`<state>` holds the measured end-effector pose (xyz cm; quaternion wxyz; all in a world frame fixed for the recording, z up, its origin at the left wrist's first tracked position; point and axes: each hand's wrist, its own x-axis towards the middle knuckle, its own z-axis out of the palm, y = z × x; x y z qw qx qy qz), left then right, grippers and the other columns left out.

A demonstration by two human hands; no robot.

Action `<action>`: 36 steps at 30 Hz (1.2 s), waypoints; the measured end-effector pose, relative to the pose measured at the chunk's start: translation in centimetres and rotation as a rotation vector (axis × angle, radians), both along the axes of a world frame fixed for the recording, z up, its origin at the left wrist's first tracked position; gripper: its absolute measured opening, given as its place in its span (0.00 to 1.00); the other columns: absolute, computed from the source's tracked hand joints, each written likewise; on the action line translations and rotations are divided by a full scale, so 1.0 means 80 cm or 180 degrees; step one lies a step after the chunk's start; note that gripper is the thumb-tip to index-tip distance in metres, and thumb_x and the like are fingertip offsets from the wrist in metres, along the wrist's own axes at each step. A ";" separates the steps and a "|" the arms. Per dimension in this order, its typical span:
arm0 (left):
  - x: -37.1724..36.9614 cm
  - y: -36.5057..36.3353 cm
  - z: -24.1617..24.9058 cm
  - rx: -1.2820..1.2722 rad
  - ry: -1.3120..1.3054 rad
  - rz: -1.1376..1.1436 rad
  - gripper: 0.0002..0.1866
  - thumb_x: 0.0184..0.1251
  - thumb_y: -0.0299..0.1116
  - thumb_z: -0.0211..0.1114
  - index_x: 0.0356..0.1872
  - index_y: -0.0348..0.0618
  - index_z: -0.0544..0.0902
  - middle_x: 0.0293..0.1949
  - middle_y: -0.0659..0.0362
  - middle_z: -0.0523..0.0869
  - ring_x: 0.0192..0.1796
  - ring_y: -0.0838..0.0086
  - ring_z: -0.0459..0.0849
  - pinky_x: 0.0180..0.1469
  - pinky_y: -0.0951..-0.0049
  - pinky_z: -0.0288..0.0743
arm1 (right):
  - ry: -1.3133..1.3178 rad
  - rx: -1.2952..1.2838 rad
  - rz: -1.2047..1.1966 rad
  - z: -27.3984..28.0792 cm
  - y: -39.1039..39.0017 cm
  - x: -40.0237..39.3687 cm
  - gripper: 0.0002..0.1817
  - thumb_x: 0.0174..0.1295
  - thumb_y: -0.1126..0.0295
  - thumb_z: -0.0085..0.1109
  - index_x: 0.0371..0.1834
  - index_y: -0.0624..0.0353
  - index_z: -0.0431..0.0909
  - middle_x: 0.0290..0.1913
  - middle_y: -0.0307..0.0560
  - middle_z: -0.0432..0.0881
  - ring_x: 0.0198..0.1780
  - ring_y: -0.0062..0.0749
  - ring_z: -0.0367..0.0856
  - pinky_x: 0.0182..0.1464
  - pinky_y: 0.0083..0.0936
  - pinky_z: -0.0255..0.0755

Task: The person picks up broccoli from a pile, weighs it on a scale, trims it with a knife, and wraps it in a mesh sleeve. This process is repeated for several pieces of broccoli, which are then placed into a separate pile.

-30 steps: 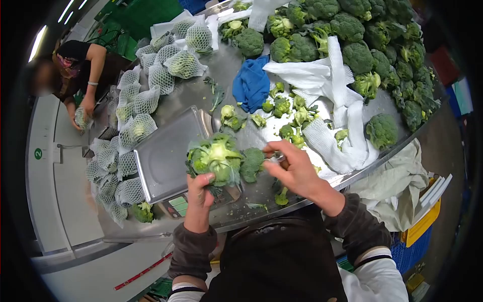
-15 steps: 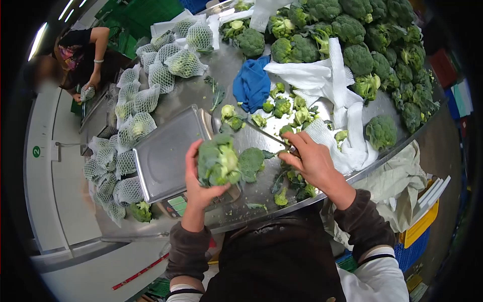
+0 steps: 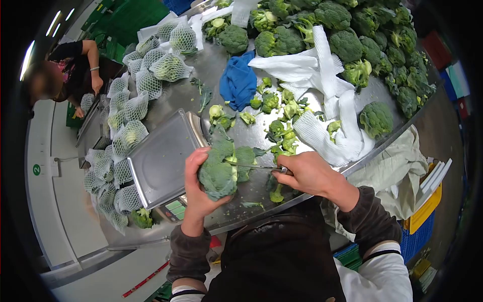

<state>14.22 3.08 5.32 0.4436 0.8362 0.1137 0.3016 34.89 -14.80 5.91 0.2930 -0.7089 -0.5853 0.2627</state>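
Observation:
My left hand [image 3: 198, 189] is wrapped round a broccoli head [image 3: 217, 176], held above the metal table beside the scale. My right hand [image 3: 309, 173] grips a knife [image 3: 256, 167] by its handle, the blade pointing left with its tip at the side of that broccoli. Behind the blade, another broccoli piece [image 3: 244, 157] shows close to the held head. Cut florets and stalks [image 3: 284, 136] lie on the table beyond my right hand.
The scale's steel tray [image 3: 163, 158] stands left of my hands, netted broccoli [image 3: 130, 138] beyond it. A blue cloth [image 3: 236, 80], white netting [image 3: 322, 136] and piled broccoli [image 3: 347, 45] lie farther back. A co-worker [image 3: 75, 75] is at the upper left.
The held broccoli has turned in my left hand. The knife has swung level, and its tip has come to the broccoli's side. The whole view has shifted slightly.

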 end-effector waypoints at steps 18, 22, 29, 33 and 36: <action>0.014 -0.004 0.001 -0.4268 0.0571 0.0560 0.22 0.57 0.29 0.60 0.53 0.31 0.71 0.45 0.53 0.81 0.45 0.70 0.82 0.48 0.70 0.77 | -0.0490 0.0572 -0.0086 -0.015 -0.011 0.025 0.13 0.54 0.60 0.61 0.31 0.56 0.70 0.23 0.46 0.77 0.26 0.48 0.77 0.26 0.39 0.68; 0.011 -0.007 0.001 -0.4467 0.0730 0.0682 0.20 0.59 0.33 0.60 0.50 0.30 0.74 0.42 0.52 0.83 0.42 0.70 0.83 0.46 0.71 0.78 | -0.1002 0.0344 0.0223 -0.019 -0.016 0.031 0.15 0.51 0.60 0.63 0.32 0.54 0.69 0.25 0.44 0.76 0.26 0.45 0.78 0.25 0.38 0.69; 0.025 -0.017 0.011 -0.3940 0.1173 0.0544 0.16 0.58 0.31 0.60 0.45 0.31 0.76 0.36 0.56 0.82 0.34 0.72 0.82 0.33 0.73 0.78 | -0.1142 0.0009 -0.0187 -0.038 -0.011 0.013 0.14 0.52 0.60 0.63 0.33 0.55 0.70 0.24 0.46 0.78 0.26 0.47 0.79 0.27 0.40 0.70; 0.029 -0.017 -0.009 -0.3861 0.1416 0.0584 0.16 0.58 0.31 0.61 0.45 0.32 0.76 0.35 0.56 0.82 0.32 0.73 0.81 0.27 0.74 0.76 | -0.0839 -0.0396 -0.0463 -0.058 -0.014 -0.004 0.13 0.53 0.62 0.63 0.30 0.57 0.70 0.22 0.49 0.78 0.26 0.49 0.79 0.27 0.41 0.69; 0.027 -0.019 -0.019 -0.3666 0.1693 0.0562 0.17 0.58 0.33 0.60 0.42 0.28 0.76 0.32 0.52 0.82 0.29 0.71 0.83 0.27 0.73 0.78 | -0.0841 -0.0489 -0.0410 -0.060 -0.020 -0.003 0.12 0.53 0.63 0.62 0.31 0.57 0.71 0.19 0.52 0.78 0.26 0.51 0.79 0.27 0.43 0.69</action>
